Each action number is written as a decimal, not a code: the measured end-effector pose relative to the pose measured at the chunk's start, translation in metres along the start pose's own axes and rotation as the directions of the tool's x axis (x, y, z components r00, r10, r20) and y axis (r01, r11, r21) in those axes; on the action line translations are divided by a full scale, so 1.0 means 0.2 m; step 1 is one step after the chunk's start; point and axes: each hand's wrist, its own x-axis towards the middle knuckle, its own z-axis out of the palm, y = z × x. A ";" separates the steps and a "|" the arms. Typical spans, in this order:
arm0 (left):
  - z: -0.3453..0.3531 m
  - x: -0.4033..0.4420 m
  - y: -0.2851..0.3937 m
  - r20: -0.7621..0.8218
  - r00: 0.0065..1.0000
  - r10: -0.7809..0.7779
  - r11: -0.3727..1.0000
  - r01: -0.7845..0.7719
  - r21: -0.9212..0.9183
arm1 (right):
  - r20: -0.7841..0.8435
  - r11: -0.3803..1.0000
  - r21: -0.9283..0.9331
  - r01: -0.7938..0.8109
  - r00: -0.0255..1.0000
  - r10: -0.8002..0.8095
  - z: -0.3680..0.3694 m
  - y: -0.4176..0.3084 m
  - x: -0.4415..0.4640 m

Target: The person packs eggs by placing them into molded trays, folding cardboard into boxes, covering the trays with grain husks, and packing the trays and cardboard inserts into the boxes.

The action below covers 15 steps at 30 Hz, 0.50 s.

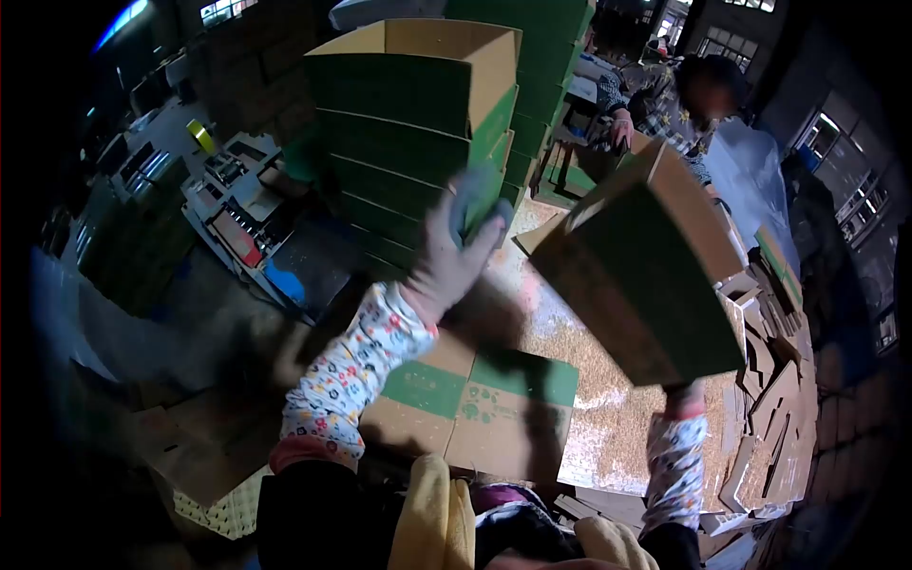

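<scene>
My left hand (451,252), in a pale glove with dark fingertips, is raised beside a tall stack of green cardboard boxes (399,142). Its thumb and fingers are apart, slightly blurred, and nothing shows between them. On the right, a green and brown cardboard box (655,275) is held tilted above the table. My right hand (684,394) grips it from below; the box hides most of that hand, its fingers included. In front of my body lies a flat cardboard piece (503,432) with a green band.
The worktable (598,427) has a worn, speckled top. Cardboard scraps (774,408) are heaped along its right side. Across the table stands another person (679,114). A machine with a yellow tape roll (201,138) is at the left, and more green boxes (532,57) rise behind the stack.
</scene>
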 end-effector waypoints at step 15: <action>-0.94 0.88 -0.42 -0.495 0.855 0.154 0.959 -0.009 0.283 | 0.350 0.726 -0.686 0.044 0.895 0.277 1.99 0.01 1.34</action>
